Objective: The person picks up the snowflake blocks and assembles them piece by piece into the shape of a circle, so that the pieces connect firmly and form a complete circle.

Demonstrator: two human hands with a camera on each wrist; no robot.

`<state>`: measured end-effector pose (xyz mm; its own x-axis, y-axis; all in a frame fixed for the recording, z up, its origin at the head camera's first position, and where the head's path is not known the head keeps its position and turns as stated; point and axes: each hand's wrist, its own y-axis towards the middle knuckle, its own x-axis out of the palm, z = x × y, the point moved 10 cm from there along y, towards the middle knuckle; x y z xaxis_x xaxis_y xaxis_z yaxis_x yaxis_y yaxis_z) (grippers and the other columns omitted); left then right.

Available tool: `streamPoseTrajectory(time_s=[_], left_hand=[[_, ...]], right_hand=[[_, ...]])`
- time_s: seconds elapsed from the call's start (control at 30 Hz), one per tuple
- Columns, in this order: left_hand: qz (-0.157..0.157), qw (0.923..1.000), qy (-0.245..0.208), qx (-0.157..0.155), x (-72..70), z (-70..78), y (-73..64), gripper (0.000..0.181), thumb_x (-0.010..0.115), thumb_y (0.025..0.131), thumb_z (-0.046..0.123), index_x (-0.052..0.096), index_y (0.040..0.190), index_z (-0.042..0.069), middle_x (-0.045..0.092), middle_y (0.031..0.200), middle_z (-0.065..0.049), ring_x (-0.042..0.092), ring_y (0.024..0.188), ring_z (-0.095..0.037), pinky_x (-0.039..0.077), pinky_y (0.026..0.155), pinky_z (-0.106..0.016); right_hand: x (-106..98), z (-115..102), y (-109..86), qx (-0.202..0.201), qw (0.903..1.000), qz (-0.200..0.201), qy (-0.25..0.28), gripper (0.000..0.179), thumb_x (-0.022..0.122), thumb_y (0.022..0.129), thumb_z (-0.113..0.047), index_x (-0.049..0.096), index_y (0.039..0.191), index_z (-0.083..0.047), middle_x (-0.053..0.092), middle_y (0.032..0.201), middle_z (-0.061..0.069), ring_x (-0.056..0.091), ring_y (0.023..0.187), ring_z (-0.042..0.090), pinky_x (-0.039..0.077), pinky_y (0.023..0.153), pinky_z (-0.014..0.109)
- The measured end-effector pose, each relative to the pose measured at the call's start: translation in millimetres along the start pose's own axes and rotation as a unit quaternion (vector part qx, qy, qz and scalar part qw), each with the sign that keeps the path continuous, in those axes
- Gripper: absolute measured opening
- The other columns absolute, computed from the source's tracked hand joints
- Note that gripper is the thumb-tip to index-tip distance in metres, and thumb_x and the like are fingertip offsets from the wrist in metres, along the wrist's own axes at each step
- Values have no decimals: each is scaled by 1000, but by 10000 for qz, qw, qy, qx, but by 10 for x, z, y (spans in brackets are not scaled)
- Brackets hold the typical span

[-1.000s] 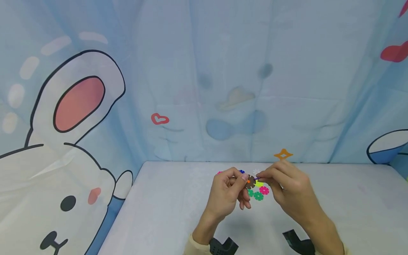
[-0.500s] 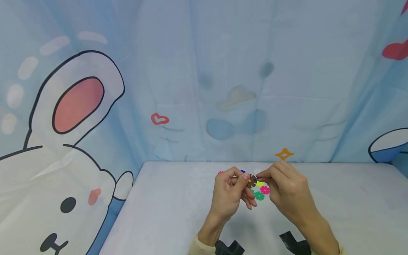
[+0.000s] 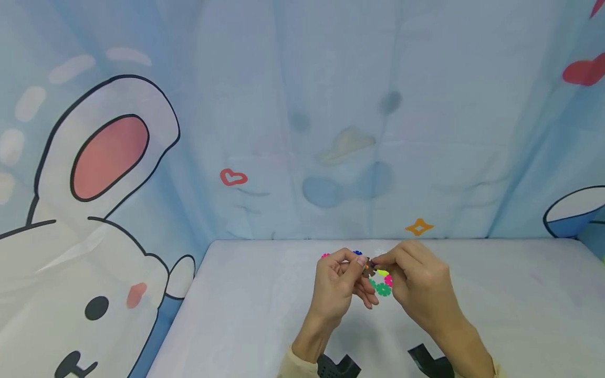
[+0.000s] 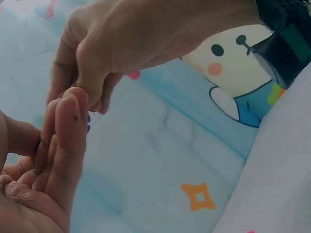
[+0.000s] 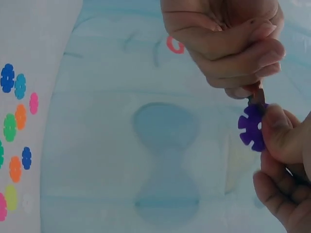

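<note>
My left hand (image 3: 333,291) pinches a brown notched plastic disc (image 3: 368,270) between thumb and fingers, with a small orange spot showing near the thumb. Opposite it, my right hand (image 3: 423,281) grips a purple snowflake disc (image 5: 251,127) by thumb and fingertips. The two discs meet edge to edge at an angle in the right wrist view, the brown one mostly covered by the left fingers. Only a sliver of the purple disc (image 4: 89,121) shows in the left wrist view, behind the fingers. Both hands are raised over the table.
Behind the hands, several loose snowflake discs lie on the white table (image 3: 246,304), among them a green disc (image 3: 384,289), a pink disc (image 3: 389,280) and an orange disc (image 5: 15,169). A blue printed curtain (image 3: 283,105) hangs along the table's back edge.
My right hand has come slightly left, closer to the left hand, and its fingers now cover part of the brown disc. The left hand stays nearly in place, still holding that disc.
</note>
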<state>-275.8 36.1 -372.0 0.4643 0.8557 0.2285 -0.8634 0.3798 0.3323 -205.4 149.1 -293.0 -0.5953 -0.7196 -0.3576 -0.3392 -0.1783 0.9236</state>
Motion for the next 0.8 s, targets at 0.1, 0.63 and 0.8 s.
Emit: streamPoseTrajectory(time_s=[0.1,0.63,0.8], left_hand=[[-61,9998,102,-183,-26,-36,22,34,57,111,18,58,99,-14,55,78,-55,71,52,-8,60,50,-25],[588,9959,17,-685,-310,29,30,16,59,108,12,56,114,-2,74,104,-39,79,66,-17,67,73,-40],[721,9940,-375,-727,-283,39,12,20,63,105,7,61,121,-6,77,105,-33,80,70,-19,67,75,-38]], right_hand=[[27,115,-26,248,9988,-269,314,16,73,100,-9,78,86,-5,70,79,0,62,68,15,47,59,17],[924,1480,-1249,3474,8268,-4423,-26,31,88,87,-17,77,112,-2,74,104,12,65,85,19,61,73,39],[1143,1553,-1510,3415,8150,-4681,75,22,90,83,-15,75,98,-9,68,92,3,59,85,19,56,77,41]])
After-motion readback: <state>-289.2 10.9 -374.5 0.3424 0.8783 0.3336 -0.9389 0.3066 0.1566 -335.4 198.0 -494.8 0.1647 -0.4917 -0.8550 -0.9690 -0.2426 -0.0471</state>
